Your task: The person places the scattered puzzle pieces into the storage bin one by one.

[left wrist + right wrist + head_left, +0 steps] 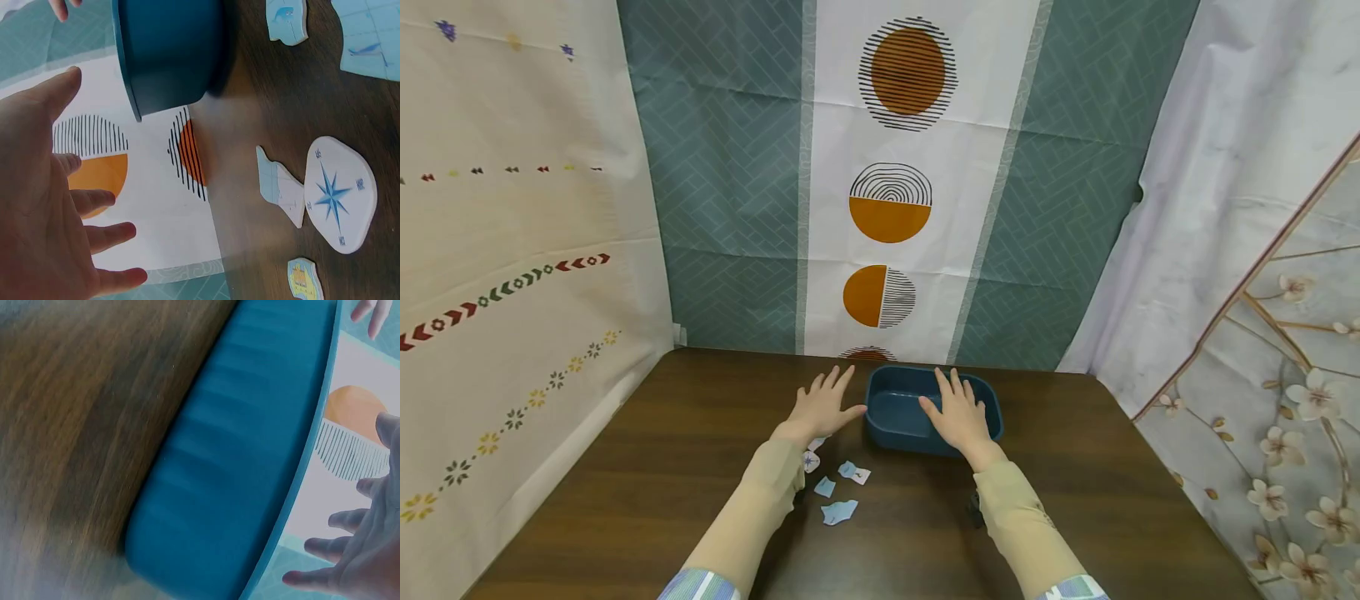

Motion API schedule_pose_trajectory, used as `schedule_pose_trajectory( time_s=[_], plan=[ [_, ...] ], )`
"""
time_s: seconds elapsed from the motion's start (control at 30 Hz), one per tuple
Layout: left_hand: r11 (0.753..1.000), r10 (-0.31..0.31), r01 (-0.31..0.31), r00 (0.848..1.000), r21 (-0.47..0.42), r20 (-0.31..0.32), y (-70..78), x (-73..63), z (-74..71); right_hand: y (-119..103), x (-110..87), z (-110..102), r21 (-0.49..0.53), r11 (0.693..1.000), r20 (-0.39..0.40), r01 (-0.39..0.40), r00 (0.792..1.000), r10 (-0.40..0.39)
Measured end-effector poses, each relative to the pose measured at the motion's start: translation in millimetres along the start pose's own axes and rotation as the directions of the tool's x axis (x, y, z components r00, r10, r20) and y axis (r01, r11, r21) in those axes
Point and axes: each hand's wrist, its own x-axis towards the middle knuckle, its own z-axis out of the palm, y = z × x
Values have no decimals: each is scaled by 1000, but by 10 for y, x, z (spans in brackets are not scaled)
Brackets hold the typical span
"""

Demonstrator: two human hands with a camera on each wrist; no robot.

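A deep blue plastic basin (898, 439) stands toward the back of the table. My right hand (961, 421) is spread over the basin's right part, palm down, holding nothing; in the right wrist view its fingers (331, 549) stretch beyond the rim. To the basin's left, my left hand (818, 410) hovers with fingers spread and holds nothing, its thumb pointing at the rim. Beneath and in front of that hand lie several flat puzzle pieces. One white piece bears a blue compass rose (340, 195), a small one has a yellow patch (305, 279), and a larger pale blue piece (838, 512) lies nearest me.
The dark wooden table (647, 467) ends at a hanging cloth (730, 208) with orange circles behind the basin. Patterned cloths hang at left (535, 333) and right (1285, 400). A small dark object (975, 510) is partly hidden by my right sleeve.
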Motion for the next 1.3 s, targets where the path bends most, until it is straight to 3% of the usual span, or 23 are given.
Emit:
schedule_pose_trajectory(
  time_s=[0.13,0.33,0.63,0.87,1.03,1.17,1.3],
  plan=[
    [1000,-7,7,1000,-3,-2,-37,-12,-15,72,10,-53,29,1000,-31,-4,1000,5],
    [997,34,-34,999,-62,10,-141,-36,-32,225,-3,-155,115,993,-121,9,993,5],
    [991,48,-43,998,-129,34,-260,-123,-61,465,-29,-294,200,978,-167,-58,982,92],
    [982,72,-55,993,-181,89,-345,-194,-109,641,-64,-341,298,950,-225,-94,960,165],
    [977,80,-60,993,-204,88,-405,-246,-144,765,-93,-372,440,880,-193,-178,939,286],
    [976,82,-64,994,-207,77,-447,-272,-166,851,-139,-386,575,780,-107,-248,922,373],
    [976,89,-72,993,-205,75,-469,-306,-199,940,-188,-363,671,683,-14,-288,916,400]
  ],
)
